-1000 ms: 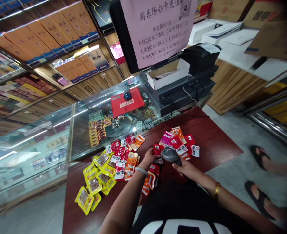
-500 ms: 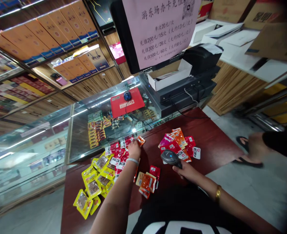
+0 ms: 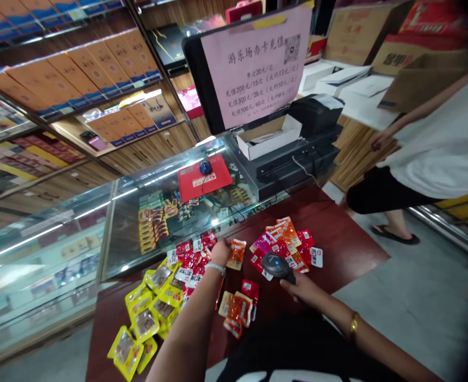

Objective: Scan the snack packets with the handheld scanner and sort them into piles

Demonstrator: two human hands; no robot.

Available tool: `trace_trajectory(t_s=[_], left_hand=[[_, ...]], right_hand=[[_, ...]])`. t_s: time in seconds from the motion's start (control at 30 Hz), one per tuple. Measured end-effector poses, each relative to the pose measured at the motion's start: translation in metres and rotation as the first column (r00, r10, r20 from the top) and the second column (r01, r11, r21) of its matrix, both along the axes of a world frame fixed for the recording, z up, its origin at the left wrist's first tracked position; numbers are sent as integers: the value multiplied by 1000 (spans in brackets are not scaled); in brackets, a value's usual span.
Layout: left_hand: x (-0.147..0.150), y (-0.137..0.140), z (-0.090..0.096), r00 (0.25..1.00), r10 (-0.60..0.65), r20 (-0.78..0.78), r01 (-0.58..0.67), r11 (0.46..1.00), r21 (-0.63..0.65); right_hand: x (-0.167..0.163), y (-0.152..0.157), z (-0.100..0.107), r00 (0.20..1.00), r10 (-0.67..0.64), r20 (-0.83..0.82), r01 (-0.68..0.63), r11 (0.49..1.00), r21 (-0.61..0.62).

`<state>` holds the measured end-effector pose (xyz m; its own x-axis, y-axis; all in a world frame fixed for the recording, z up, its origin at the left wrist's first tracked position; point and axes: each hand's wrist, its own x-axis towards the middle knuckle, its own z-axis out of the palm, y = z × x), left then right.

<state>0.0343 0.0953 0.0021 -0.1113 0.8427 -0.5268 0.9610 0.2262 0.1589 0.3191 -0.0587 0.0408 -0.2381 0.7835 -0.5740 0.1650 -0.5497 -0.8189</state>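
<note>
My left hand is closed on the edge of an orange snack packet, just above the dark red tabletop. Beneath and left of that hand lie red-and-white snack packets, and nearer to me a heap of yellow snack packets. A black barcode scanner is in my right hand, its head over a mixed pile of red, orange and pink packets. Between my forearms sits a small stack of orange and red packets.
Behind the tabletop stands a glass display counter with a red mouse pad. A monitor with a pink paper sign and a white open box are at the back. At right, a person in a white shirt is beside the table.
My left hand has drawn the orange packet, which now shows more fully. The scanner stays over the mixed pile. A person at right has come further into view, and the camera has tilted up slightly.
</note>
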Motion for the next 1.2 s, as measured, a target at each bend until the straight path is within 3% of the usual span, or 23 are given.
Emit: trace_trajectory(t_s=[0.13,0.27,0.43,0.63,0.73,0.83,0.97,1.07,1.2], left_hand=[[2,-8,0,995,57,86,-60,998,34],[19,-25,-7,999,46,22,-48,991,125],[29,-37,-14,992,58,109,-60,998,19],[26,-42,-4,993,115,1,-114,979,166],[39,-44,-7,995,97,-3,-96,984,152],[43,-43,-15,985,150,81,-158,983,95],[24,-41,-23,903,283,322,-306,952,22],[16,-45,-23,860,282,424,-333,942,49],[42,-48,-19,688,323,650,-437,900,15]], right_hand=[[2,-4,-4,1000,-14,13,14,1000,-24],[1,-9,-8,1000,11,-3,-11,999,-31],[1,-11,-4,1000,14,0,-14,999,-31],[2,-12,1,1000,26,9,-25,999,-35],[2,-15,0,1000,20,9,-20,1000,-15],[3,-18,-1,1000,25,10,-25,1000,10],[4,-19,-2,999,40,18,-40,999,-11],[2,-19,0,999,32,7,-32,999,-7],[-2,-15,3,1000,24,-9,-24,999,22]])
